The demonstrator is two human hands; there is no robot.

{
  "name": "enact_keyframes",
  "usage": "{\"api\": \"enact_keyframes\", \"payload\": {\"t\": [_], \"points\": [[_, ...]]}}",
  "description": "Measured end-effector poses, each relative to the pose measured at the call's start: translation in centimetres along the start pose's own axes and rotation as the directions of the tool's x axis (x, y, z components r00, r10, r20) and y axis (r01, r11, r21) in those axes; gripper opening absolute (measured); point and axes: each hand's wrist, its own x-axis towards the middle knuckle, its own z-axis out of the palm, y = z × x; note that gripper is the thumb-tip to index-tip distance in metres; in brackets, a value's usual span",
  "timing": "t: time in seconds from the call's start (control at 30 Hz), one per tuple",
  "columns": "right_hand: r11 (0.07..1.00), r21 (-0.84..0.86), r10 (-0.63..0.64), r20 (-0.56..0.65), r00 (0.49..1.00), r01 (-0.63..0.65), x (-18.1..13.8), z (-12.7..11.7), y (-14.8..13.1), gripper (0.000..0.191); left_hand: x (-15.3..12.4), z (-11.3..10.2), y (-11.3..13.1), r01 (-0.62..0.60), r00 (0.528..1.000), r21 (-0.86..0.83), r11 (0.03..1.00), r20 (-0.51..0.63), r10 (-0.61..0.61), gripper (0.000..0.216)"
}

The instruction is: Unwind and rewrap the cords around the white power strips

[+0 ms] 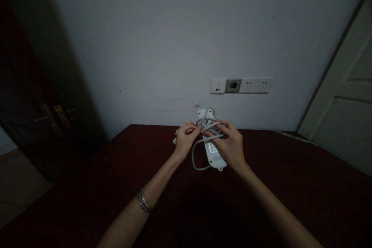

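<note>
A white power strip (213, 155) is held above the dark red table (87, 186), near the wall. Its grey-white cable (197, 151) loops round it and hangs in a loop below. My right hand (229, 145) wraps over the strip's body, fingers closed on it and on strands of cable. My left hand (184, 139) pinches the cable beside the strip's left side. Bracelets sit on my left wrist (143, 201).
A row of wall sockets and a switch (241, 85) is set in the white wall above the table's far edge. A dark door with a brass handle (56, 118) stands at the left. A pale door (343, 97) is at the right.
</note>
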Motion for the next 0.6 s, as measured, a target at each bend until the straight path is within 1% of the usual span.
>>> {"api": "enact_keyframes", "payload": {"t": [0.13, 0.2, 0.3, 0.37, 0.43, 0.47, 0.53, 0.6], "points": [[1.0, 0.004, 0.011, -0.007, 1.0, -0.011, -0.1, -0.1, 0.0, 0.019, 0.3, -0.4, -0.4, 0.063, 0.993, -0.014, 0.998, 0.104, -0.061, 0.017], [1.0, 0.001, 0.018, -0.004, 1.0, -0.018, -0.1, -0.2, 0.1, 0.019, 0.3, -0.3, -0.4, 0.153, 0.982, -0.077, 0.985, 0.122, -0.143, 0.024], [1.0, 0.012, 0.025, 0.001, 1.0, -0.025, -0.3, 0.1, 0.0, 0.019, 0.0, -0.1, -0.1, 0.338, 0.938, -0.26, 0.904, 0.166, -0.303, 0.046], [0.997, 0.058, 0.056, -0.011, 0.998, -0.055, -0.5, 0.3, -0.2, 0.022, -0.2, 0.2, 0.0, 0.449, 0.891, -0.361, 0.817, 0.258, -0.375, 0.055], [0.989, 0.1, 0.113, -0.016, 0.994, -0.11, -0.8, 0.5, -0.4, 0.027, -0.4, 0.2, 0.1, 0.526, 0.845, -0.393, 0.754, 0.347, -0.408, 0.052], [0.985, 0.104, 0.14, -0.015, 0.99, -0.138, -0.9, 0.6, -0.5, 0.03, -0.5, 0.2, 0.2, 0.546, 0.83, -0.392, 0.74, 0.373, -0.415, 0.05], [0.982, 0.085, 0.17, -0.001, 0.985, -0.17, -1.1, 0.7, -0.6, 0.035, -0.5, 0.0, 0.2, 0.553, 0.822, -0.385, 0.739, 0.398, -0.408, 0.047], [0.984, 0.073, 0.163, 0.014, 0.986, -0.164, -1.1, 0.7, -0.6, 0.04, -0.4, -0.2, 0.1, 0.535, 0.83, -0.393, 0.748, 0.408, -0.38, 0.048]]}}
